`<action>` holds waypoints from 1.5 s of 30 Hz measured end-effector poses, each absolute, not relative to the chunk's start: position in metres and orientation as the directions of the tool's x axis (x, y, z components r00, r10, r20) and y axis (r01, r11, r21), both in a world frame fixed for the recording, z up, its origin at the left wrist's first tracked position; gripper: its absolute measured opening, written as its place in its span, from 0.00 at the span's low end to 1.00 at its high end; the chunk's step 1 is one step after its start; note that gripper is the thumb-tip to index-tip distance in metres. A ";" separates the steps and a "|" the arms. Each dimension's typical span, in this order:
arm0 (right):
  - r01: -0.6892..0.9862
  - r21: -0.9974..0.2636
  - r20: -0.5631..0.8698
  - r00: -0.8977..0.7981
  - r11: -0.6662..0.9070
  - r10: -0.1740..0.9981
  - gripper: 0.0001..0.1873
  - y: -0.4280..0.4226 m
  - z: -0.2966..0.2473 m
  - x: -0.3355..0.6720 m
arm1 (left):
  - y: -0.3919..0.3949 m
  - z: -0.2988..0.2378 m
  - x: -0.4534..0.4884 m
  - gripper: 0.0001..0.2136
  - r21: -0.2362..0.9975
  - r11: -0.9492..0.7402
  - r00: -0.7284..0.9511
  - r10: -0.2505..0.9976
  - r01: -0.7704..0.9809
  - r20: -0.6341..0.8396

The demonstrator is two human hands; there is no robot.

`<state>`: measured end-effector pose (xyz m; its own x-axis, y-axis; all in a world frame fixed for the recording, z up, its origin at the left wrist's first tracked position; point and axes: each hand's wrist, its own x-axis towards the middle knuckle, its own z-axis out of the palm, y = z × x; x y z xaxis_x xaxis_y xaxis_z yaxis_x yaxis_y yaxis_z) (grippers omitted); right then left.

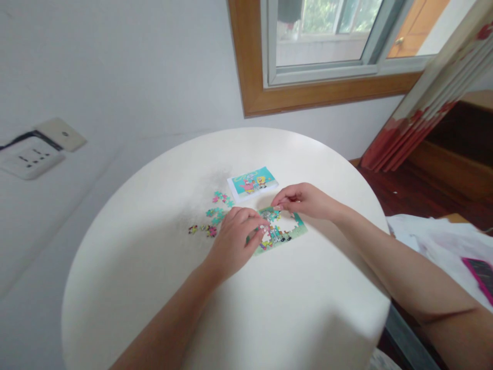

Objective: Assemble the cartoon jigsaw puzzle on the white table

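A partly assembled jigsaw puzzle (275, 235) with cartoon figures and a green border lies on the white round table, gaps showing in its middle and right. My left hand (235, 234) rests over its left side, fingers bent and thumb apart from them, fingertips touching the puzzle. At the far edge, my right hand (298, 199) is closed in a pinch, thumb against fingers; anything between the tips is too small to make out. Loose puzzle pieces (217, 215) lie in small groups left of the puzzle, some close to my left hand.
Beyond the puzzle lies a picture card (254, 183) with cartoon figures on teal. The round table (154, 288) stands against a wall with a socket (33, 156) and a window (323, 61). At the right are a curtain (416, 123) and a pink-edged dark object (479, 275) on white sheeting.
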<state>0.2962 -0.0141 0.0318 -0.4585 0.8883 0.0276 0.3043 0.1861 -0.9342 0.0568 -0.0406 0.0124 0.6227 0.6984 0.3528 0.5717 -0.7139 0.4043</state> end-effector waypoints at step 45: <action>0.436 -0.849 0.163 -0.319 0.298 0.934 0.26 -0.026 0.024 0.281 | 0.003 0.034 -0.094 0.18 0.408 -0.195 0.262 0.958 0.892 -0.115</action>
